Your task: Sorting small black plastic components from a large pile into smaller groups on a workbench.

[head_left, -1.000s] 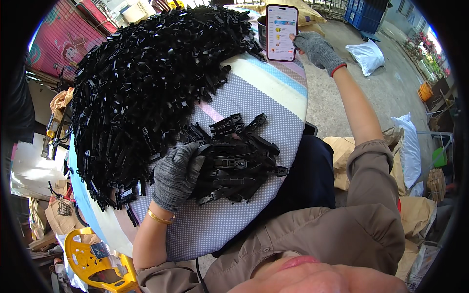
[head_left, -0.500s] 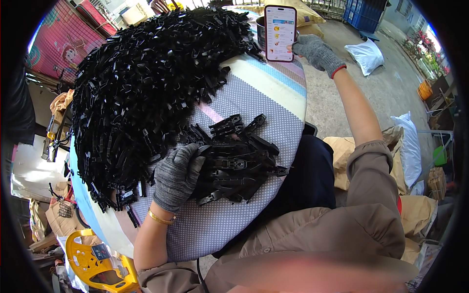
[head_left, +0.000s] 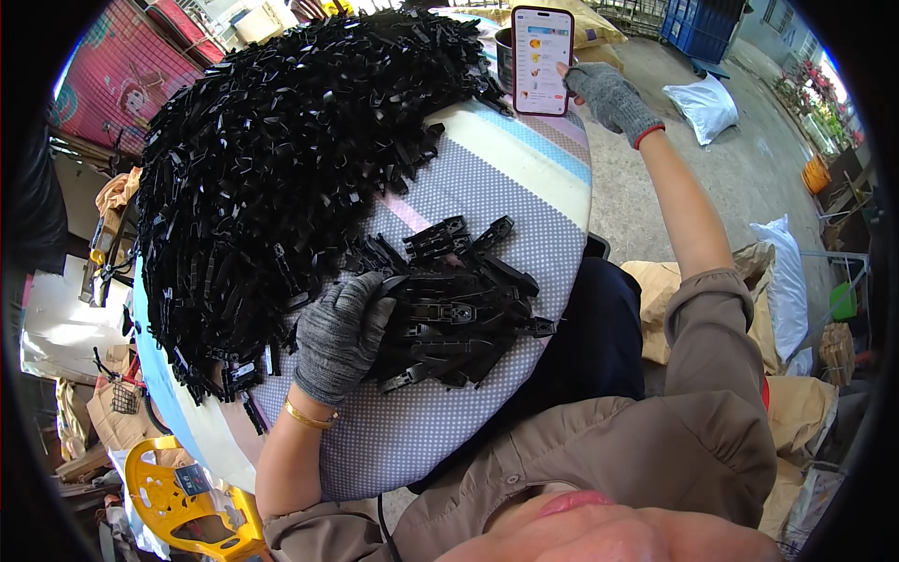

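Head: left hand [head_left: 339,335] on black clips [head_left: 449,309]; right hand [head_left: 609,94] at phone [head_left: 541,61].

A tall rectangular lit phone screen [head_left: 542,59], white with coloured icons, is standing at one o'clock, with a white plastic sack [head_left: 714,96] lying at two o'clock

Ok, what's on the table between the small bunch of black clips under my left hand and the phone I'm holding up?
In the head view, mostly bare dotted and striped tablecloth separates the small bunch of black clips from the phone; the big clip heap edges in from the left.
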Demonstrator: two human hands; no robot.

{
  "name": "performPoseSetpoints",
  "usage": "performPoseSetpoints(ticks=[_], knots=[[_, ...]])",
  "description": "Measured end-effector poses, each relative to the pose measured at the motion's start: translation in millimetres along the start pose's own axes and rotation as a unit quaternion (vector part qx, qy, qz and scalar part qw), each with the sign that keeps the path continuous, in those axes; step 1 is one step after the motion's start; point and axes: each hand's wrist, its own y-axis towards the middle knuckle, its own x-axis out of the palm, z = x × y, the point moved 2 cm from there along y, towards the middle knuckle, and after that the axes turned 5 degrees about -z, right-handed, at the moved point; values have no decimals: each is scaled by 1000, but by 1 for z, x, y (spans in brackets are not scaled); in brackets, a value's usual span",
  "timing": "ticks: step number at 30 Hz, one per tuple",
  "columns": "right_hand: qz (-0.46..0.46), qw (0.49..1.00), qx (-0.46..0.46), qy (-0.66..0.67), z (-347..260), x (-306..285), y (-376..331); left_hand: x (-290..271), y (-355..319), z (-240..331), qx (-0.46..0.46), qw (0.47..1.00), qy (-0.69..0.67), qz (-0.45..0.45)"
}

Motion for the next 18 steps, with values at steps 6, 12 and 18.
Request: performPoseSetpoints(ticks=[6,12,18], knots=[[27,998,3,54,17,-3,-4,9,5,-4,3,1000,-6,-13],[18,1000,5,-18,9,-10,-11,9,6,-2,7,1000,-19,-9],[11,996,-69,-49,-8,-1,-10,0,-3,-1,-12,1000,0,-10]])
